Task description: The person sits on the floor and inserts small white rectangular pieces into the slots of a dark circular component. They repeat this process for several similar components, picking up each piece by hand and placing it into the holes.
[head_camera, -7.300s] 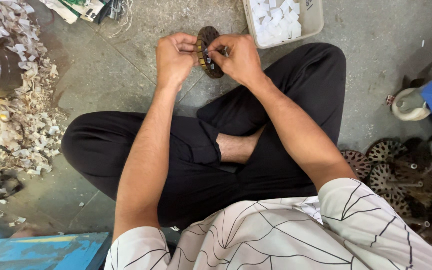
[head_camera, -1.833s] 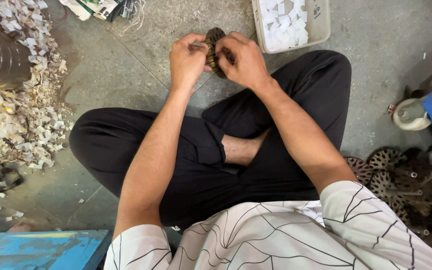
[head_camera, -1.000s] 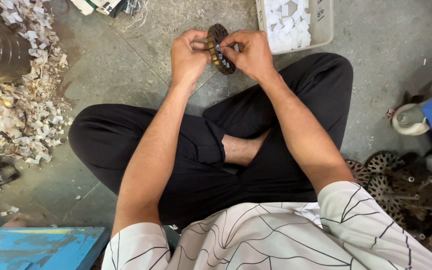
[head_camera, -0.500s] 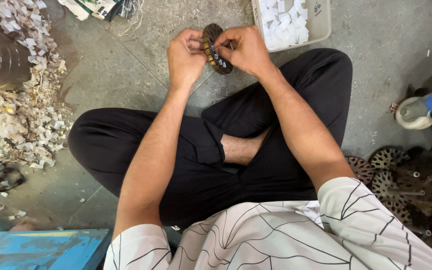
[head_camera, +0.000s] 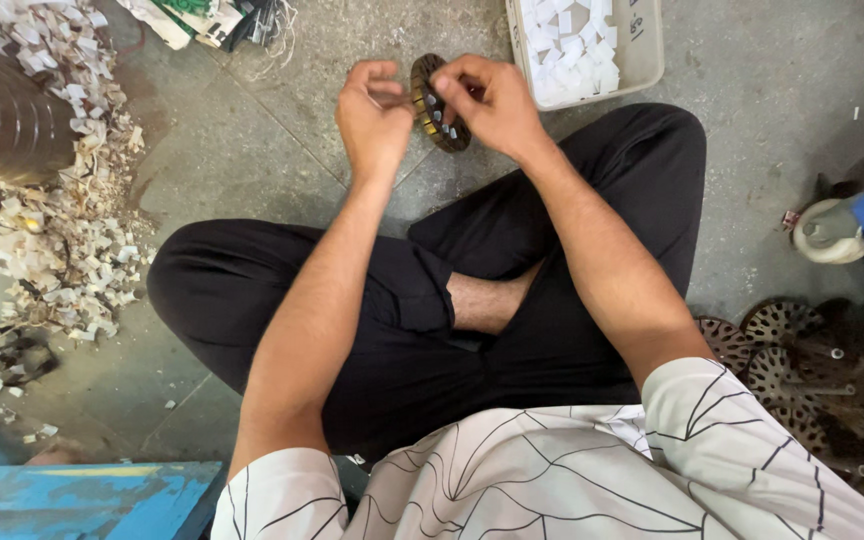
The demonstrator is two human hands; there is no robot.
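Bare concrete floor [head_camera: 252, 170] surrounds left hand [head_camera: 374, 115] and right hand [head_camera: 492, 100], fingers pinching slotted ring [head_camera: 437, 105].

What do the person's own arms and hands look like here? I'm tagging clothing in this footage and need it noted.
Both arms are bare from the upper arm down, under short white sleeves patterned with thin dark lines. The left hand and right hand are bare: no gloves, and no rings, watch or bands that I can make out.
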